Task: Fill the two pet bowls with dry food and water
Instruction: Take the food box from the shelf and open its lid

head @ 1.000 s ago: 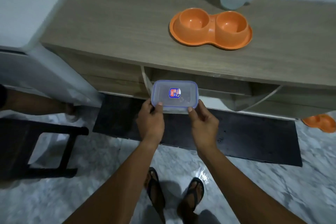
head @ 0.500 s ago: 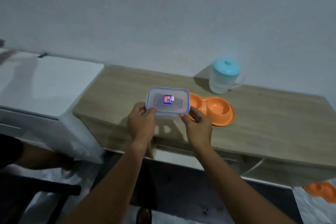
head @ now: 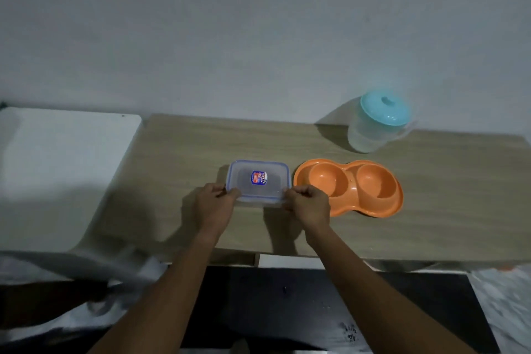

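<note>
Wooden surface (head: 201, 149) running along pale wall, white cabinet top (head: 63, 169) adjoining at left. Orange double pet bowl (head: 349, 181) sitting right of centre, both wells showing bare plastic. Translucent pitcher (head: 370, 135) standing behind it near wall, teal lid on, contents unclear. Clear food container (head: 258, 179), blue-rimmed lid closed, lying just left of bowl; contents not showing. Left hand (head: 214, 204) and right hand (head: 309, 204) gripping its near corners, fingers curling round lid edge.
</note>
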Available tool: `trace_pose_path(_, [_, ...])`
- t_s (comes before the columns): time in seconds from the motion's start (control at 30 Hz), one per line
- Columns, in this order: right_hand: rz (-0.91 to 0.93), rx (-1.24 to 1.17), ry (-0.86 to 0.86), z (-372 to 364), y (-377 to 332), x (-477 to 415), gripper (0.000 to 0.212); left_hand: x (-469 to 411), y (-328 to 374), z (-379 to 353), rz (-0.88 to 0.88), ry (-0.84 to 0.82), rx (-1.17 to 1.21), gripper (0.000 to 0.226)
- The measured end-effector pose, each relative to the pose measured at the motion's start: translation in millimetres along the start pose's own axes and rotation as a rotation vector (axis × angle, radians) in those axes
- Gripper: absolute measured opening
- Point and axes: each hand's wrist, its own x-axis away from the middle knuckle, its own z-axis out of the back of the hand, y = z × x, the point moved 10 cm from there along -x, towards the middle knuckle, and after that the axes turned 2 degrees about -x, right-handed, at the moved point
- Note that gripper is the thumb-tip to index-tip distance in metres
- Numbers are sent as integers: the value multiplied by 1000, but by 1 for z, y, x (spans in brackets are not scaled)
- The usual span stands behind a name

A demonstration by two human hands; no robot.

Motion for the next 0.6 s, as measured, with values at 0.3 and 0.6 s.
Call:
trace_pose_path(0.3, [-90, 370, -129, -16, -16, -23, 37, -44, 8, -20, 57, -245, 55, 16])
trace_pose_path(0.6, [-397, 121, -193, -18, 6, -18, 35, -46, -4, -55, 237, -683, 155, 21])
